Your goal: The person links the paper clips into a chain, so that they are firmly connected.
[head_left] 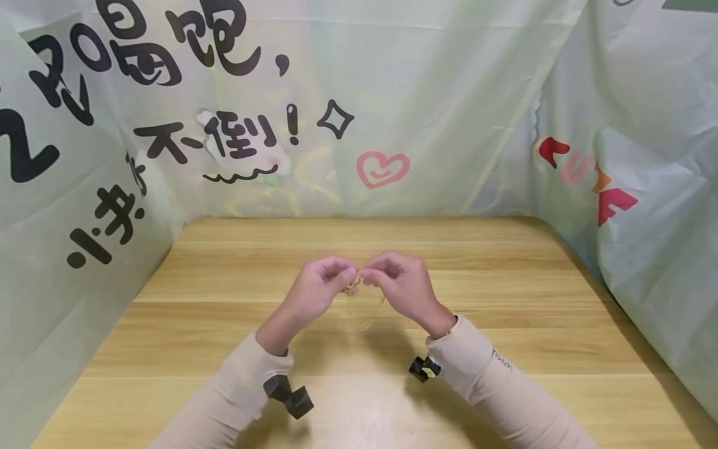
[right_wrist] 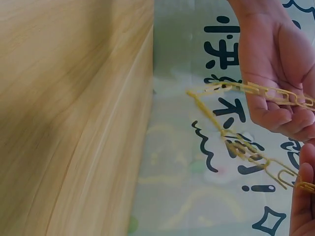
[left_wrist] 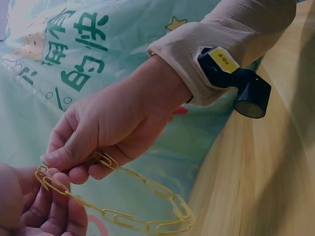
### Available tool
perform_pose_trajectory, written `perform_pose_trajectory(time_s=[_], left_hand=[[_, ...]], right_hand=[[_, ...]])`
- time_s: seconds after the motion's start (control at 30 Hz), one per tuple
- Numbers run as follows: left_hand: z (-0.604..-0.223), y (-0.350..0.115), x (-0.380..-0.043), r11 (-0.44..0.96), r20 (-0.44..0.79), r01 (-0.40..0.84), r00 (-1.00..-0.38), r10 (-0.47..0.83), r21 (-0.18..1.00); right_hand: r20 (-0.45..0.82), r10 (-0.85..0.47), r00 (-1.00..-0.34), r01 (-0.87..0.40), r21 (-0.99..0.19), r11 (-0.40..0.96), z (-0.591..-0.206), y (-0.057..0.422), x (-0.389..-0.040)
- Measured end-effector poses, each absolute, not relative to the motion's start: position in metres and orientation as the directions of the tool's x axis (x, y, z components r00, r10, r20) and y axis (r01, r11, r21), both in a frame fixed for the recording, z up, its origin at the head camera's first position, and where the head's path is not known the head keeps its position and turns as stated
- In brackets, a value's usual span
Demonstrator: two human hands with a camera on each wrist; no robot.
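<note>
A chain of gold paper clips (right_wrist: 211, 117) hangs in a loop between my two hands, above the table. My left hand (head_left: 316, 287) pinches one end of it between thumb and fingers, with several clips gathered at the fingertips in the head view. Close beside it, the right hand (head_left: 406, 284) pinches the other end, fingertips nearly touching the left ones. In the left wrist view the chain's clips (left_wrist: 55, 185) run over the left fingers, and the right hand (left_wrist: 113, 118) has its thumb pressed to its index finger. Fingertips partly hide both end clips.
A wooden table (head_left: 493, 374) lies beneath the hands. Pale green printed cloth (head_left: 449, 112) encloses its back and sides. Black camera mounts (head_left: 288, 397) sit at both sleeve cuffs and hang toward the tabletop.
</note>
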State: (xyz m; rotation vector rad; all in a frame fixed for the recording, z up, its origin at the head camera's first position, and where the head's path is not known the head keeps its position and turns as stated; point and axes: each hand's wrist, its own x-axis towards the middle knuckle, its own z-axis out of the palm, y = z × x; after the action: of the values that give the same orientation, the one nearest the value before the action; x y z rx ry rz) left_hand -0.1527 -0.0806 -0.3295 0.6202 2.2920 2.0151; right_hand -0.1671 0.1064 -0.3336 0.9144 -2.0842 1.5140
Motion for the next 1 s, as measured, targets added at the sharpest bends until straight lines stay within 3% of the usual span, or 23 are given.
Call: perform_pose_trajectory(time_s=[0.2,0.33,0.4,0.5,0.57,0.63,0.7,0.77,0.87,1.0], left_hand=[[-0.329,-0.084,-0.154,0.072,0.222,0.272,-0.889,0.4,0.959],[-0.327,-0.09,-0.156,0.137,0.265,0.362,-0.848,0.459,0.922],[-0.327,-0.093,-0.157,0.171,0.292,0.419,-0.821,0.491,0.892],[-0.326,-0.098,-0.158,0.233,0.322,0.5,-0.784,0.53,0.834],[-0.327,-0.1,-0.158,0.316,0.348,0.576,-0.758,0.552,0.754],[-0.328,-0.1,-0.158,0.398,0.371,0.642,-0.732,0.572,0.655],[-0.329,-0.099,-0.158,0.467,0.375,0.686,-0.71,0.596,0.557],[-0.333,-0.096,-0.158,0.517,0.34,0.693,-0.708,0.619,0.503],[-0.343,-0.091,-0.161,0.574,0.223,0.642,-0.742,0.632,0.509],[-0.363,-0.085,-0.168,0.626,0.04,0.536,-0.776,0.629,0.566]], right_hand=[[0.646,-0.298,-0.702,-0.71,-0.666,0.229,-0.331,0.114,-0.169],[0.628,-0.379,-0.68,-0.733,-0.608,0.305,-0.328,0.123,-0.17],[0.626,-0.448,-0.638,-0.77,-0.539,0.342,-0.327,0.127,-0.172],[0.634,-0.572,-0.521,-0.854,-0.388,0.347,-0.325,0.134,-0.174],[0.627,-0.638,-0.447,-0.894,-0.292,0.34,-0.324,0.138,-0.176],[0.598,-0.684,-0.418,-0.907,-0.235,0.348,-0.324,0.142,-0.177],[0.536,-0.717,-0.446,-0.894,-0.229,0.385,-0.325,0.146,-0.177],[0.438,-0.732,-0.522,-0.853,-0.273,0.445,-0.326,0.147,-0.178],[0.24,-0.731,-0.639,-0.754,-0.383,0.533,-0.332,0.148,-0.182],[0.015,-0.703,-0.711,-0.606,-0.52,0.602,-0.35,0.147,-0.189]])
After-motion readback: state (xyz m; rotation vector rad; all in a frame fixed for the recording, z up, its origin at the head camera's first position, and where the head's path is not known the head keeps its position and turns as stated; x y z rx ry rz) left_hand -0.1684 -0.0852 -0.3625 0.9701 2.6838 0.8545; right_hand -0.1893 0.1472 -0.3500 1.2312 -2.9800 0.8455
